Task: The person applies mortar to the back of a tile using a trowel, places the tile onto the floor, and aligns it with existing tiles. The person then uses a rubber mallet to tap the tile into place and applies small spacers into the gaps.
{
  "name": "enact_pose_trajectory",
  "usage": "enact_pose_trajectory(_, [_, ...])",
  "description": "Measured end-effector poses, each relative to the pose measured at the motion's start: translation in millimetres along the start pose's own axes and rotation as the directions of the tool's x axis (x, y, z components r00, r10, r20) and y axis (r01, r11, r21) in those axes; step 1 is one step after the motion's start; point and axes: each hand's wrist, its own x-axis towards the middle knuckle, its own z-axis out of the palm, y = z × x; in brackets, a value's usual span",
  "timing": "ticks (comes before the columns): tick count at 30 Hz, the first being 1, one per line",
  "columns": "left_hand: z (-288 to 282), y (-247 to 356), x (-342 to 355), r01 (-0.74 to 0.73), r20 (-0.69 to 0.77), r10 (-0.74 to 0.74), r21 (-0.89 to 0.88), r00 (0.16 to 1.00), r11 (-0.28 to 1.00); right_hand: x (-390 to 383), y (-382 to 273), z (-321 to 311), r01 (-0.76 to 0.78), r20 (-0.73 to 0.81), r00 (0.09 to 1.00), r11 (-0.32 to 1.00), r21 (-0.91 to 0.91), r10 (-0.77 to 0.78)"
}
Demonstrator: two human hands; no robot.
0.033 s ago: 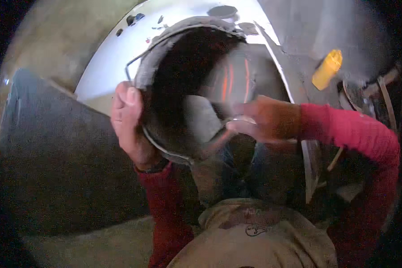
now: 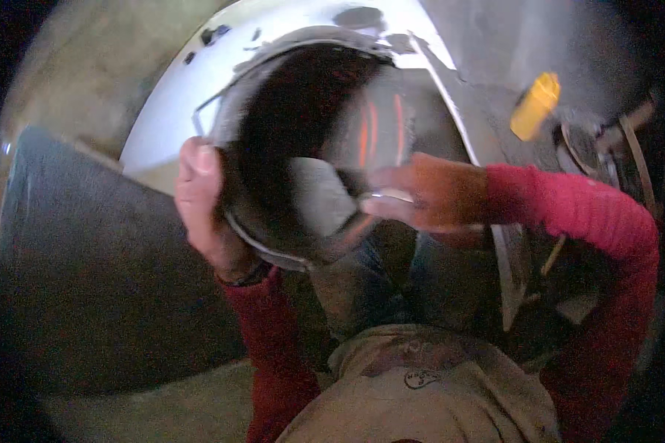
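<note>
A dark, round bucket (image 2: 270, 136) with a grey-crusted rim is tilted in front of me, its mouth facing me. Closed on its left side, my left hand (image 2: 203, 196) has the thumb at the rim, next to the bent wire handle (image 2: 205, 114). My right hand (image 2: 421, 192) reaches in over the right edge, its fingers wrapped around a trowel. The trowel's flat grey blade (image 2: 324, 196) lies inside the bucket near the lower right wall; its grip is mostly hidden by my fingers. Orange-red streaks mark the pale bucket wall above that hand.
Behind the bucket lies a bright white sheet (image 2: 166, 103) with dark lumps and grey patches on it. A yellow bottle (image 2: 536, 107) is at the right, near dark, cluttered objects (image 2: 587, 151). A large dark panel (image 2: 111, 266) fills the left side.
The bucket, both hands and the trowel sit slightly farther left in the view. The surroundings have shifted left a little too. Both holds are the same.
</note>
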Motion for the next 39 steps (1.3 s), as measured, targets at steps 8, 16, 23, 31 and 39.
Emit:
enact_pose_trajectory(8, [-36.8, -54.8, 39.6, -0.496, -0.038, 0.579, 0.472, 0.814, 0.729, -14.3, -9.9, -24.2, -0.165, 0.014, 0.981, 0.806, 0.568, 0.191])
enact_pose_trajectory(16, [-29.6, -84.6, 117.8, -0.124, -0.464, 0.225, 0.237, 0.857, 0.963, -236.0, 26.1, -33.6, -0.463, -0.353, 0.763, 0.839, 0.286, 0.542])
enact_pose_trajectory(23, [-4.6, -174.7, 112.4, 0.234, -0.653, -0.107, 0.109, 0.75, 0.966, -353.3, 81.2, 79.8, -0.94, -0.051, 0.335, 0.337, 0.048, 0.941])
enact_pose_trajectory(31, [-17.4, -169.7, 109.9, 0.149, -0.393, -0.084, 0.138, 0.916, 0.979, -312.8, -9.9, 48.8, -0.952, 0.284, 0.289, 0.305, -0.013, 0.914])
enact_pose_trajectory(39, [-21.7, -155.8, 116.1, 0.247, -0.269, -0.256, -0.065, 0.928, 0.967, -375.9, 86.9, 44.9, -0.913, 0.049, 0.397, 0.388, 0.129, 0.917])
